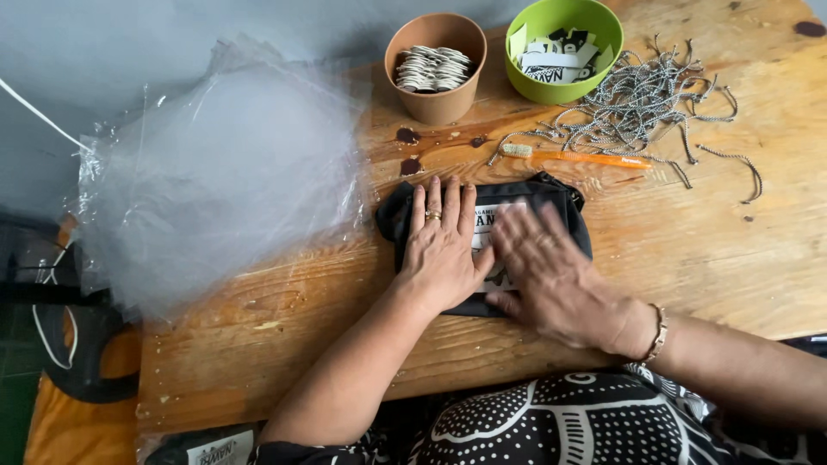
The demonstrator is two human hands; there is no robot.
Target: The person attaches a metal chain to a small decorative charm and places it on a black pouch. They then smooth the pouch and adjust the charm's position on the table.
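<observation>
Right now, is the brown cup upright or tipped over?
Upright. The brown cup stands on the wooden table, its round mouth facing up, with pale discs inside.

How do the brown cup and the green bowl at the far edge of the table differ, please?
The brown cup is taller and narrower; the green bowl is wider and rounder. The brown cup holds a stack of pale round discs, the green bowl loose black-and-white labels. Both stand upright and open-topped on the wooden table.

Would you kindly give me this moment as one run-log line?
left hand: flat on black pouch | right hand: blurred, on pouch | beside: clear bags | surface: wooden table
</observation>
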